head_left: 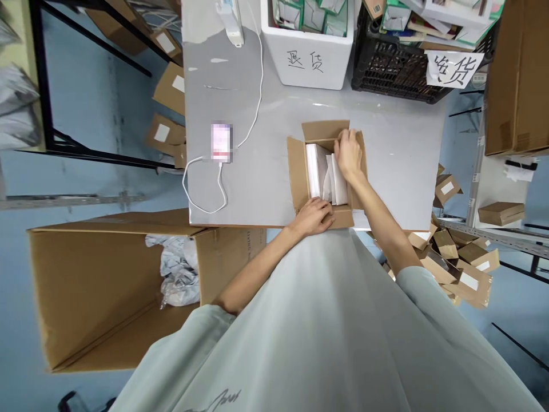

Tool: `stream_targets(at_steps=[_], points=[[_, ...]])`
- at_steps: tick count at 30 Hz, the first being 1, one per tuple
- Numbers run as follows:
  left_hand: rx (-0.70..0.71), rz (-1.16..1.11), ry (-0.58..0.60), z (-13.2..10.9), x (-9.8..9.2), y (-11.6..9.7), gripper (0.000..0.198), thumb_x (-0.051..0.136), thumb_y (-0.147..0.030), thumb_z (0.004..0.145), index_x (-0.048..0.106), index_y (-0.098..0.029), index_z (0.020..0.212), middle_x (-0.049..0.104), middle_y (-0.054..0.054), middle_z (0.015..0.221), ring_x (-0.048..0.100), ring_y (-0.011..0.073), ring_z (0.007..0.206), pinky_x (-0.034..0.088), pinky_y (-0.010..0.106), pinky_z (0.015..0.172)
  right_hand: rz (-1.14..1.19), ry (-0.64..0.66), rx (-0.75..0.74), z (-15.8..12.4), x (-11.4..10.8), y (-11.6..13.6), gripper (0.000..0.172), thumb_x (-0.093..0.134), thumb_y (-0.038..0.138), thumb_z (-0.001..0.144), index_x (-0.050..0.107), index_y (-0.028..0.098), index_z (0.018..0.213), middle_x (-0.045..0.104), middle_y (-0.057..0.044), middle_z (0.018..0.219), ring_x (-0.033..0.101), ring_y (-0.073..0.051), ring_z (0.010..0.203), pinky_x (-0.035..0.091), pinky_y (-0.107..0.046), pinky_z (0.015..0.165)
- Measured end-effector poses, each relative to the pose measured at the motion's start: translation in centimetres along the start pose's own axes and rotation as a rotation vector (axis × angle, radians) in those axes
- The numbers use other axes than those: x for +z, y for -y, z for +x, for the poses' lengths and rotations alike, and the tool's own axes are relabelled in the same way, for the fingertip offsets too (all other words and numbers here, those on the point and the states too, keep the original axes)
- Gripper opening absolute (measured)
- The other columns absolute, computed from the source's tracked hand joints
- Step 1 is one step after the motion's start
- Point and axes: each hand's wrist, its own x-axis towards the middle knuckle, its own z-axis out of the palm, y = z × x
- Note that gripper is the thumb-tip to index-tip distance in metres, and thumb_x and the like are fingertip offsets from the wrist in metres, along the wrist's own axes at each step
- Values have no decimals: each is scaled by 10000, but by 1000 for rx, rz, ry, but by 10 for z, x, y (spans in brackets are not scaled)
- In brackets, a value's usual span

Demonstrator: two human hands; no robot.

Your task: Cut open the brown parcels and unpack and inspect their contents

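A small open cardboard box [297,174] stands at the front edge of the grey table, its flaps folded outward. Inside it are white flat packs [316,171], upright at the left, and thin white packets [337,182] beside them. My left hand [315,216] grips the box's near edge at the left corner, fingers bent over the rim. At the far right of the opening is my right hand [348,151], its fingers curled down by the packets and the right wall. Whatever its fingertips hold is hidden.
On the grey table [253,194] lie a phone [221,142] with white cables and a power strip [231,23]. A white bin [309,66] and a black crate [394,71] stand at the back. A large open carton [107,292] is at the left; several boxes [469,280] lie at right.
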Motion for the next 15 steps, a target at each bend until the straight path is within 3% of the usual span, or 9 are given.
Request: stream_targets(at_steps=[3, 6, 9, 15], points=[[-20, 0, -32, -1, 3, 3, 227, 679, -409, 1046, 813, -245, 1125, 811, 126, 1196, 751, 336, 1191, 450, 604, 1312, 57, 256, 3, -37, 18, 14, 698, 430, 619, 1189, 578, 37, 1545, 660, -330, 1494, 721, -430, 1338, 589, -523, 1126], [-21, 6, -59, -2, 6, 4, 242, 696, -421, 1040, 828, -243, 1138, 819, 129, 1169, 754, 347, 1208, 442, 614, 1329, 95, 467, 59, -60, 37, 25, 959, 606, 754, 1085, 474, -15, 1642, 615, -377, 1573, 668, -462, 1454, 571, -508, 1169], [-21, -1, -141, -5, 4, 7, 221, 669, -391, 1059, 823, -246, 1125, 825, 125, 1177, 751, 340, 1241, 435, 593, 1343, 98, 470, 93, -62, 47, 30, 1054, 687, 756, 1040, 406, -28, 1687, 498, -416, 1691, 610, -473, 1538, 537, -511, 1219], [-121, -44, -385, -13, -13, 33, 203, 605, -342, 1085, 789, -258, 1083, 818, 107, 1097, 752, 334, 1163, 417, 625, 1341, 152, 485, 64, -50, 54, 7, 1002, 794, 738, 968, 493, 53, 1634, 639, -334, 1613, 678, -414, 1469, 583, -448, 1160]])
